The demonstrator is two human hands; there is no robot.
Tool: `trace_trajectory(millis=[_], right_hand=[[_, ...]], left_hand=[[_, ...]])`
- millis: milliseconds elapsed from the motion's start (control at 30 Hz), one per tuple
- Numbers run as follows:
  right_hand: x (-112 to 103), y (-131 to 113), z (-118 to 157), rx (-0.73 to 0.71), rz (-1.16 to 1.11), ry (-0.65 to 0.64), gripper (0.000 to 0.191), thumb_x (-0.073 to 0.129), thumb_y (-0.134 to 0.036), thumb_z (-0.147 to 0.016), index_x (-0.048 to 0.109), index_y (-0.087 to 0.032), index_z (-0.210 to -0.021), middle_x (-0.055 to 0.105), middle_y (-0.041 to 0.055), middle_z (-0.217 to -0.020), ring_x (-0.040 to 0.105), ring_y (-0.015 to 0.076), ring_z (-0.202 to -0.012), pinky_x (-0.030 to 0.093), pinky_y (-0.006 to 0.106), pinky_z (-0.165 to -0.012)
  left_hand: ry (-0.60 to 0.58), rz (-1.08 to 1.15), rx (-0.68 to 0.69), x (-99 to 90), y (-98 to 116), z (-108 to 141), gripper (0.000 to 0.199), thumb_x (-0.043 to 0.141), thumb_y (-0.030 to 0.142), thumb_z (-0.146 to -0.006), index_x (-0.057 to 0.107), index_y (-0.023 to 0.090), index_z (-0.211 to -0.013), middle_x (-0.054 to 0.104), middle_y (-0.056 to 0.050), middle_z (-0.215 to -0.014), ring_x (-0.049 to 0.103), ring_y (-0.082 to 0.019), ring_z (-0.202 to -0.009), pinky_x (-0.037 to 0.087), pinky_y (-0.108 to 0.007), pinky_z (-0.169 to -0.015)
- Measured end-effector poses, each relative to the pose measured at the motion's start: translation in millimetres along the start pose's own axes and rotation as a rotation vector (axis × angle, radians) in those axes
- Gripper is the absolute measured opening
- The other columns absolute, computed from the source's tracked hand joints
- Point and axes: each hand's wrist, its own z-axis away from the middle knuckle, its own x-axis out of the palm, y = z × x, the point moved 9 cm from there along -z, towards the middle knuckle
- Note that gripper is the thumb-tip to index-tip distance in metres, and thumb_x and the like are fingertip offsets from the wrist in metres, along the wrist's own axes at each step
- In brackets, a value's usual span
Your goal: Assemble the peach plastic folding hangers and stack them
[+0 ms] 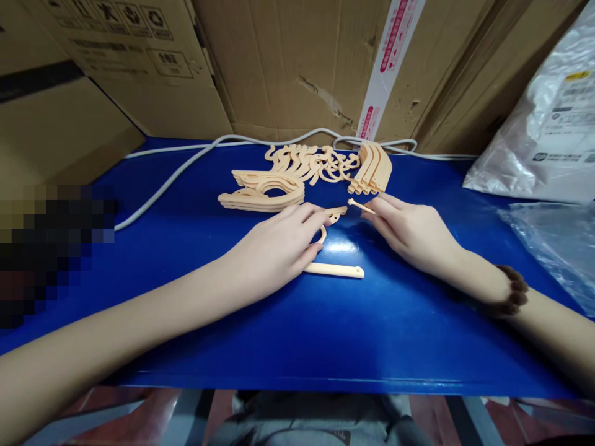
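Note:
My left hand (290, 238) rests on the table with its fingers curled over a cream plastic hanger piece (335, 214), whose holed end shows past the fingertips. By the thumb a small curved part (323, 234) shows; the hand hides how it joins. A straight flat bar (337, 271) with a hole at its end pokes out from under the same hand. To the right, my right hand (404, 229) is closed in a pinch on a thin cream rod (361, 206). The rod's knobbed tip points left toward the holed end, with a small gap between them.
Behind my hands lie a stack of curved hanger arms (263, 199), a heap of hooks (302, 162) and more arms (374, 167). A white cable (174, 173) runs along the back before cardboard boxes (297, 68). Plastic bags (534, 136) lie at the right.

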Motion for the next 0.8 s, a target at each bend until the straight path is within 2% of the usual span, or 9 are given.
trace_trajectory(millis=[133, 267, 333, 433, 533, 633, 800], right_hand=[[-1.0, -2.0, 3.1, -0.055, 0.006, 0.046, 0.042, 0.028, -0.040, -0.104, 0.062, -0.016, -0.106, 0.067, 0.0052, -0.091, 0.058, 0.0140, -0.063, 0.034, 0.025, -0.054], [2.6, -2.1, 4.2, -0.092, 0.009, 0.033, 0.041, 0.029, -0.037, -0.104, 0.063, -0.015, -0.109, 0.066, 0.0059, -0.089, 0.059, 0.0143, -0.065, 0.035, 0.026, -0.056], [0.0, -2.0, 4.4, -0.106, -0.015, 0.066, 0.041, 0.029, -0.036, -0.104, 0.063, -0.014, -0.108, 0.066, 0.0069, -0.087, 0.059, 0.0153, -0.068, 0.038, 0.026, -0.059], [-4.1, -4.4, 5.1, -0.137, -0.086, 0.108, 0.037, 0.031, -0.032, -0.104, 0.062, -0.013, -0.104, 0.066, 0.0089, -0.088, 0.060, 0.0167, -0.074, 0.042, 0.026, -0.065], [-4.0, -5.5, 5.0, -0.117, -0.131, 0.099, 0.034, 0.032, -0.032, -0.103, 0.060, -0.014, -0.102, 0.066, 0.0087, -0.089, 0.060, 0.0171, -0.076, 0.042, 0.026, -0.066], [-2.4, -2.3, 4.2, -0.039, -0.128, 0.067, 0.036, 0.031, -0.037, -0.104, 0.059, -0.016, -0.096, 0.066, 0.0060, -0.084, 0.059, 0.0158, -0.072, 0.039, 0.025, -0.062], [-4.6, 0.6, 3.3, 0.019, -0.154, 0.050, 0.044, 0.031, -0.046, -0.103, 0.050, -0.020, -0.073, 0.058, 0.0010, -0.068, 0.050, 0.0123, -0.058, 0.031, 0.025, -0.055]], left_hand=[[0.032, -0.056, 0.007, 2.1, 3.4, -1.5, 0.033, 0.044, 0.024, -0.100, 0.055, 0.009, -0.127, 0.057, -0.015, -0.133, 0.052, -0.029, -0.125, 0.044, -0.045, -0.107], [-0.021, -0.016, 0.112, 9.3, 18.0, 0.6, 0.048, 0.046, 0.046, -0.099, 0.052, 0.014, -0.134, 0.045, -0.015, -0.148, 0.033, -0.034, -0.142, 0.029, -0.055, -0.117], [-0.058, 0.015, 0.135, 13.5, 21.0, 1.6, 0.052, 0.050, 0.051, -0.095, 0.051, 0.016, -0.134, 0.041, -0.014, -0.152, 0.026, -0.034, -0.146, 0.023, -0.058, -0.119], [-0.077, 0.055, 0.129, 17.0, 19.7, 0.6, 0.037, 0.052, 0.041, -0.095, 0.055, 0.016, -0.123, 0.040, -0.016, -0.151, 0.026, -0.034, -0.146, 0.022, -0.058, -0.119], [-0.077, 0.072, 0.140, 19.1, 19.6, -2.0, 0.020, 0.045, 0.028, -0.097, 0.056, 0.015, -0.108, 0.043, -0.016, -0.149, 0.027, -0.034, -0.146, 0.026, -0.057, -0.118], [-0.057, 0.050, 0.129, 20.1, 18.9, -4.3, 0.018, 0.041, 0.025, -0.098, 0.055, 0.015, -0.101, 0.045, -0.016, -0.147, 0.028, -0.035, -0.146, 0.026, -0.057, -0.118], [-0.018, 0.099, 0.059, 18.2, 13.8, -6.1, 0.012, 0.042, 0.024, -0.099, 0.050, 0.015, -0.099, 0.043, -0.019, -0.149, 0.033, -0.034, -0.144, 0.029, -0.055, -0.117]])
